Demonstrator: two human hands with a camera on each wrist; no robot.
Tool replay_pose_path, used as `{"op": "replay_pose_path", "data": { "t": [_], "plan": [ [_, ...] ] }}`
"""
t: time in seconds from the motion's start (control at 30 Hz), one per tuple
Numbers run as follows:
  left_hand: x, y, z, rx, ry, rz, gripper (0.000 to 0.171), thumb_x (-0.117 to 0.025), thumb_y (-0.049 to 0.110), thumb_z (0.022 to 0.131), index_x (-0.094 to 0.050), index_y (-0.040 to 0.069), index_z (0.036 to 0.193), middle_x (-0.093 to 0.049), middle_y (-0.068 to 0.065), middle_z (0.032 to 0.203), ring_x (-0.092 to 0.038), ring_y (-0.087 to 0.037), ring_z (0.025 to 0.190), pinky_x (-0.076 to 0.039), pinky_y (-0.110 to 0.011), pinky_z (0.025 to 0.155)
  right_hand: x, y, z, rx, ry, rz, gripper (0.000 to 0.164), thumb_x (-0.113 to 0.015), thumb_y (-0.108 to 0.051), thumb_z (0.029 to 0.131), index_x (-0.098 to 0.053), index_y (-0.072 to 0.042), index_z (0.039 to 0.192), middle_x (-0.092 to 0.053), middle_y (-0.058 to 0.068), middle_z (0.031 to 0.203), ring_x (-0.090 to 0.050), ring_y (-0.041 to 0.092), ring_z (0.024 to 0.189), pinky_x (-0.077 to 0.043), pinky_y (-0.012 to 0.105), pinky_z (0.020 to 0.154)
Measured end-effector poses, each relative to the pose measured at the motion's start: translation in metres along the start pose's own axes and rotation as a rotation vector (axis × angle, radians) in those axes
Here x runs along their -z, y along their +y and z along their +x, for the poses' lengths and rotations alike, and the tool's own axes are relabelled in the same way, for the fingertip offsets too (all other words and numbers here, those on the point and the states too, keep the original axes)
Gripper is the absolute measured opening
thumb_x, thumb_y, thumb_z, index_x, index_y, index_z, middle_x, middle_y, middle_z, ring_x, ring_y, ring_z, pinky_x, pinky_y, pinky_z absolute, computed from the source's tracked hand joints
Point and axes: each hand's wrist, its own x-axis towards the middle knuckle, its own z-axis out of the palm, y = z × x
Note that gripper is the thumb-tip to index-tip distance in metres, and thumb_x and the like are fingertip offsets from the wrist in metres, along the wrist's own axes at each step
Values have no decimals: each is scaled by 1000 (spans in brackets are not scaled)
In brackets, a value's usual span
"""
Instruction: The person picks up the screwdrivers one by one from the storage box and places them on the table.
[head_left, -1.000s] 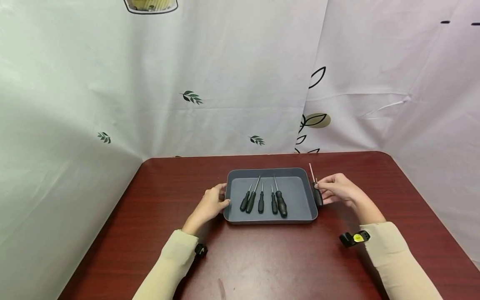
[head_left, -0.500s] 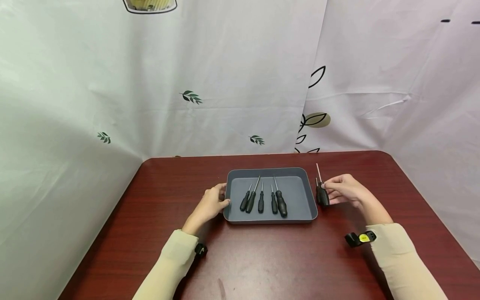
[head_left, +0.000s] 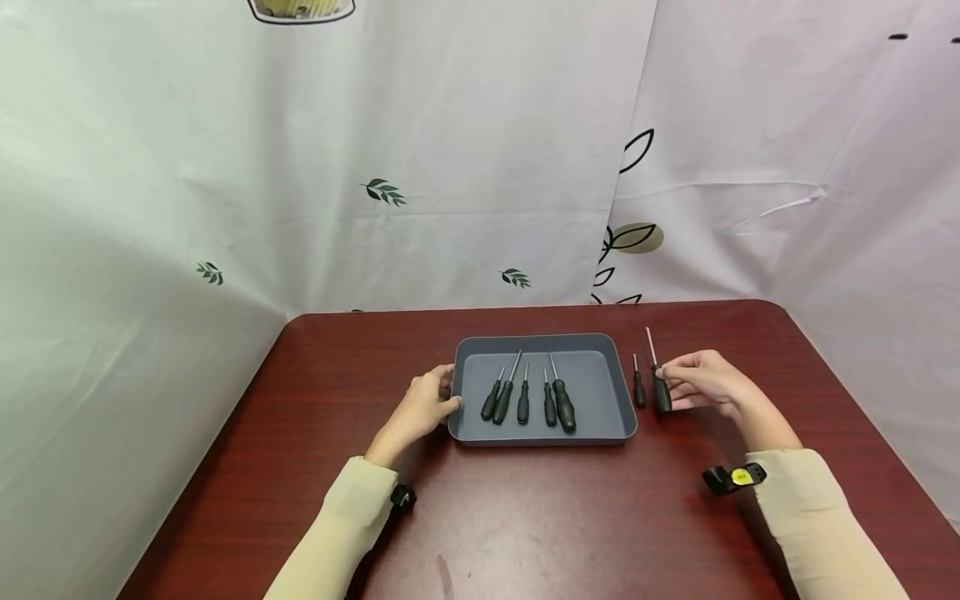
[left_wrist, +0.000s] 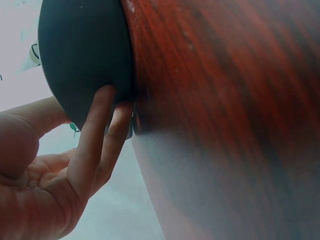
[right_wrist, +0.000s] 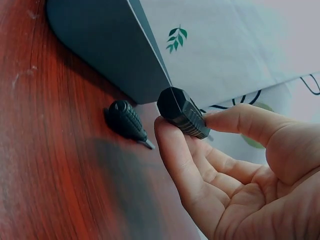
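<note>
My left hand (head_left: 418,406) grips the left side of a grey rectangular tray (head_left: 598,396). In the left wrist view its fingers (left_wrist: 92,135) lie against the tray's outer wall, with the thumb at the rim. Several black-handled screwdrivers lie in the tray, among them a larger one (head_left: 564,408) rightmost. Right of the tray, my right hand (head_left: 708,385) pinches the black handle of a screwdriver (head_left: 662,393) between thumb and fingers, its shaft pointing away from me. Between that hand and the tray, a smaller screwdriver (head_left: 639,390) rests on the table.
The tray stands on a dark red wooden table (head_left: 555,517), towards its far edge. A white curtain (head_left: 450,150) with leaf prints hangs behind and at both sides.
My right hand has moved right, away from the tray, with the pinched screwdriver. A gap has opened between it and the smaller screwdriver, which now lies by itself. The left hand has stayed still.
</note>
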Motion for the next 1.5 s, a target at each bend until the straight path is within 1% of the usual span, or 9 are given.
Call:
{"op": "replay_pose_path", "data": {
  "t": [0.4, 0.67, 0.93, 1.2, 1.5],
  "plan": [
    [0, 0, 1, 0, -1, 9, 56, -64, 0, 84, -40, -3, 135, -61, -18, 100, -63, -22, 84, -54, -26, 52, 9, 4, -3, -15, 5, -14, 39, -50, -9, 91, -47, 20, 117, -61, 4, 82, -62, 13, 67, -56, 36, 67],
    [0, 0, 0, -20, 2, 14, 55, -63, -1, 84, -41, -4, 134, -61, -19, 99, -63, -22, 81, -54, -26, 50, 13, 9, -4, -39, 15, -16, 35, -51, -9, 91, -52, 19, 113, -61, 7, 78, -63, 15, 66, -56, 35, 64],
    [0, 1, -1, 1, -1, 10, 56, -64, 0, 84, -40, -4, 135, -60, -19, 100, -63, -23, 82, -54, -27, 52, 15, 11, -4, -54, 28, 0, 28, -56, -9, 89, -58, 13, 106, -64, 6, 80, -64, 15, 67, -56, 36, 64],
    [-1, 2, -1, 4, -1, 18, 56, -63, 1, 84, -40, -4, 135, -61, -19, 102, -63, -23, 83, -54, -26, 51, 17, 13, -3, -44, 50, -30, 32, -55, -6, 89, -54, 19, 108, -65, 7, 77, -64, 13, 64, -56, 34, 63],
    [-1, 0, 0, 10, 2, 9, 56, -64, 0, 84, -40, -3, 135, -62, -19, 101, -63, -23, 83, -54, -27, 51, 19, 11, -3, -38, 42, -69, 33, -52, -4, 89, -52, 23, 108, -65, 7, 76, -63, 12, 62, -56, 33, 62]
  ]
}}
